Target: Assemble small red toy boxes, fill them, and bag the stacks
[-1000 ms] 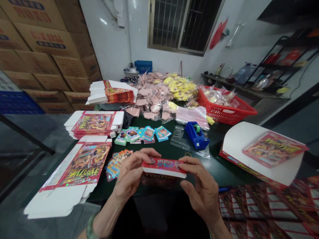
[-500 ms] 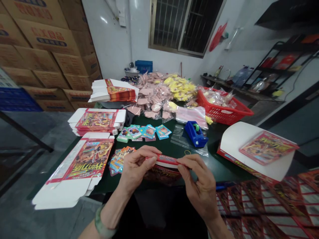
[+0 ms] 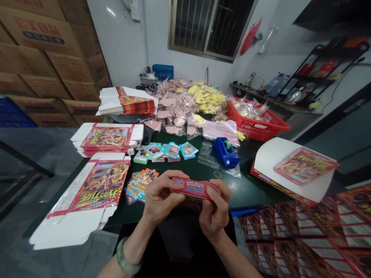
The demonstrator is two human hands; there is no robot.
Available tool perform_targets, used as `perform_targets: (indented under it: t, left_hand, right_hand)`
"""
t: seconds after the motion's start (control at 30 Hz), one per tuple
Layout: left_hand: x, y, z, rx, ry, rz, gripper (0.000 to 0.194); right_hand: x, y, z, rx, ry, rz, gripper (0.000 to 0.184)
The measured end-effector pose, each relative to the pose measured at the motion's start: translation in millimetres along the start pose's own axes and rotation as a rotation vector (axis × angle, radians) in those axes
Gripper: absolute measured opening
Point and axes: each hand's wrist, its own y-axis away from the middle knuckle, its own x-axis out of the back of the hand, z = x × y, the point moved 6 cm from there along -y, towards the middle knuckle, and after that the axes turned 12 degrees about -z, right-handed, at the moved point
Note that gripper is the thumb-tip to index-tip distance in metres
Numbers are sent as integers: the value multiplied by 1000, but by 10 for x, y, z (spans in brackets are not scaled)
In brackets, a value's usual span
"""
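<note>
Our left hand (image 3: 164, 195) and right hand (image 3: 214, 212) grip the small red box (image 3: 194, 188) firmly between fingers and thumbs; flat box blanks (image 3: 107, 138) and loose cards (image 3: 141, 186) lie unpacked nearby.

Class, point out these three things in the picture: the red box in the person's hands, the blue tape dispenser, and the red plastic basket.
Red box (image 3: 194, 187), head view, on its printed top face.
Blue tape dispenser (image 3: 228, 157), head view, on its blue body.
Red plastic basket (image 3: 255, 131), head view, on its front wall.
</note>
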Motion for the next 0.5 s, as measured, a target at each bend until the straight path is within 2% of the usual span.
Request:
perform_targets:
  t: [0.1,0.17,0.23,0.27,0.33,0.4,0.47,0.5]
  left_hand:
    - [-16,-33,29,-34,-119,-63,27]
    - [-38,-57,42,-45,-295,-118,30]
    - [-64,-69,58,-74,-445,-149,30]
    - [-65,-68,74,-99,-495,-126,29]
    - [-42,-46,117,-154,-575,3,29]
    - [-32,-8,146,-192,-636,141,31]
    - [-73,7,125,-202,-646,171,32]
    - [-104,3,99,-199,-631,147,31]
  right_hand:
    - [-52,-19,3,-4,-23,20,39]
    - [-35,-49,7,-19,-49,4,38]
    - [6,-101,59,-33,-109,-79,30]
    - [41,-137,125,-50,-153,-134,27]
    - [184,-226,406,-179,-223,-178,31]
    - [436,-311,890,-466,-180,-91,33]
    - [715,-368,1423,-796,-7,5,23]
    - [809,-428,1642,-865,34,12,22]
